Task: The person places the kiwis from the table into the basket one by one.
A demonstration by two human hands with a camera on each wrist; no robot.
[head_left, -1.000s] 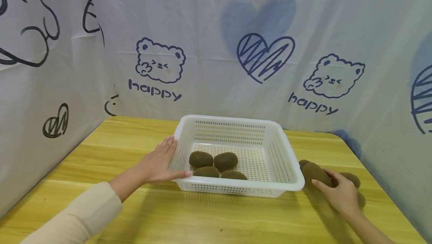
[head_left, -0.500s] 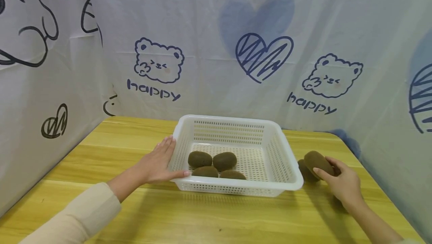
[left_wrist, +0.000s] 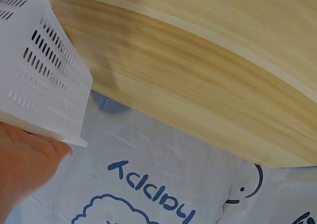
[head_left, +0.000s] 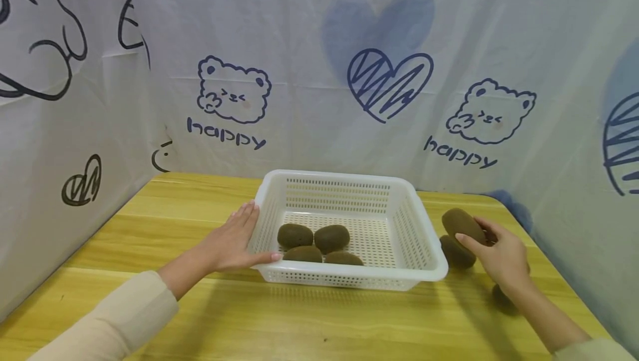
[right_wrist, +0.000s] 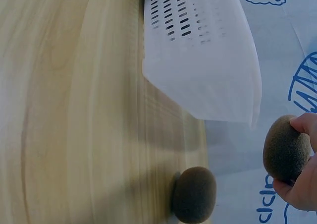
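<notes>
A white perforated plastic basket [head_left: 349,276] stands on the table. Inside it, near the front left, lie several brown kiwis [head_left: 331,238]. My left hand [head_left: 232,243] rests against the basket's left front corner, fingers straight along the side and thumb along the front rim. Off the basket's right side, my right hand [head_left: 501,255] holds a kiwi [head_left: 461,224] between thumb and fingers, raised above the table. Under it, another kiwi [head_left: 458,253] sits beside the basket. Partly covered by my right wrist is one more kiwi [head_left: 504,300].
The yellow wood-grain table [head_left: 279,328] has a rounded far right corner. A white cloth [head_left: 309,128] printed with bears and hearts hangs behind it and along both sides.
My right hand has lifted its kiwi off the table and moved it slightly up and left, uncovering the kiwi below. My left hand and the basket have stayed in place.
</notes>
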